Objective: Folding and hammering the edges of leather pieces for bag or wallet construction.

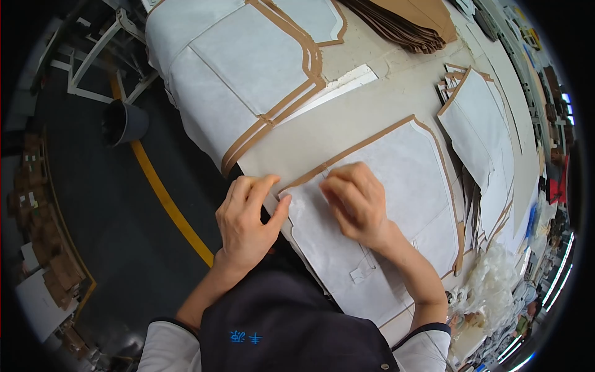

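A white panel with a brown edge strip (396, 167) lies flat on the table in front of me. At its near left corner is my left hand (245, 217), thumb and forefinger apart, the thumb tip by the panel's edge. Over the panel, slightly blurred, my right hand (358, 201) is closed with its fingertips curled together. Whatever it pinches, if anything, is hidden. A small white tag (358, 275) rests on the panel below the right wrist.
More brown-edged white panels (248, 68) hang over the table's left edge. A stack of similar pieces (477, 130) lies at right, with dark brown strips (396, 28) at the far side. Crumpled clear plastic (493, 285) sits near right. A grey bucket (127, 122) stands on the floor.
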Demonstrator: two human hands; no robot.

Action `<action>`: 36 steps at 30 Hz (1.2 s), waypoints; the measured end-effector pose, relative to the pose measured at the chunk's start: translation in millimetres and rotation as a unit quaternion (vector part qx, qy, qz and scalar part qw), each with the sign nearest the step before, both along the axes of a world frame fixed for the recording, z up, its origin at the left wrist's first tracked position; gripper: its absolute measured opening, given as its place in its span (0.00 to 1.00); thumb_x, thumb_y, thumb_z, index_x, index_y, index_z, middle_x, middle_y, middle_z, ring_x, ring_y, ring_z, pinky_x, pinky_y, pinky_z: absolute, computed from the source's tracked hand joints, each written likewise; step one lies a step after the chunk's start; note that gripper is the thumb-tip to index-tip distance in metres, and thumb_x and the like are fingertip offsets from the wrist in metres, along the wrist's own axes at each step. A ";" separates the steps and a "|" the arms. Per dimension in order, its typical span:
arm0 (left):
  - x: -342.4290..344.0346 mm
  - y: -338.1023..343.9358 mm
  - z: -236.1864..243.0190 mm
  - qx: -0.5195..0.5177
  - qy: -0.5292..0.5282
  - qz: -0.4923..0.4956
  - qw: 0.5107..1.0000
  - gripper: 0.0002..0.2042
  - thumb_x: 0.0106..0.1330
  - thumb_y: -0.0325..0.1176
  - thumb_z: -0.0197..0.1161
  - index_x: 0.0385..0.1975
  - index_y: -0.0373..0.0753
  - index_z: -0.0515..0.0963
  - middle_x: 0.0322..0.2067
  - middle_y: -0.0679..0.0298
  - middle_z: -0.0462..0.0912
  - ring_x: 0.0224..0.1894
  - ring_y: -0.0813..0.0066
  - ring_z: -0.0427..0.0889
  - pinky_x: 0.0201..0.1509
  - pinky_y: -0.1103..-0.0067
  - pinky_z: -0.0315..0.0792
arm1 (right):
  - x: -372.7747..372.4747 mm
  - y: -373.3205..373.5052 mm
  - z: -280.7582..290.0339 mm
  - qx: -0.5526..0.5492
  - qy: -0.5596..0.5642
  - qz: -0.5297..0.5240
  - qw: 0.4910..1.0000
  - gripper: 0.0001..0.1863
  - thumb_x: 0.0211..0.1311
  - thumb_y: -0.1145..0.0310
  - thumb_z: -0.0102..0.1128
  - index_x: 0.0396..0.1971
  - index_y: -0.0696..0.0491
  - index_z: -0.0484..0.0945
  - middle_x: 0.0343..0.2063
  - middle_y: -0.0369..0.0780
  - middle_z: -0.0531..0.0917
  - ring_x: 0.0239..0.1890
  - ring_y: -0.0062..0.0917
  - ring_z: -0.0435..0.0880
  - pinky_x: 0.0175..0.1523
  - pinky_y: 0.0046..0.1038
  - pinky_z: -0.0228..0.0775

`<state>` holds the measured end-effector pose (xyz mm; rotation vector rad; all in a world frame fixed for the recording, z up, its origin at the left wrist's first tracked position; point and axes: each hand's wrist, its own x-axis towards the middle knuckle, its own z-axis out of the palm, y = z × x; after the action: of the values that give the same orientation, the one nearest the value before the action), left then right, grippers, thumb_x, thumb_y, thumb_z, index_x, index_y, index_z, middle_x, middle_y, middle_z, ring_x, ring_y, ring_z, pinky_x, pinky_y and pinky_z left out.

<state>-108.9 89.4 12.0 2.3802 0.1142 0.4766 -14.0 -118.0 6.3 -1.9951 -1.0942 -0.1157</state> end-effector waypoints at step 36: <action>31.3 22.6 -12.4 0.036 -0.086 -0.189 0.978 0.13 0.56 0.22 0.77 0.41 0.36 0.86 0.35 0.63 0.83 0.35 0.64 0.80 0.40 0.69 0.73 | -28.6 -1.1 -13.3 -0.062 -0.066 -0.053 0.994 0.29 0.55 0.74 0.62 0.59 0.67 0.79 0.55 0.48 0.79 0.56 0.40 0.80 0.57 0.39 0.73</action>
<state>-77.6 112.0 -0.4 2.3425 -0.4330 0.5044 -42.6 -119.1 -7.0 -2.1838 -1.1023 -0.2437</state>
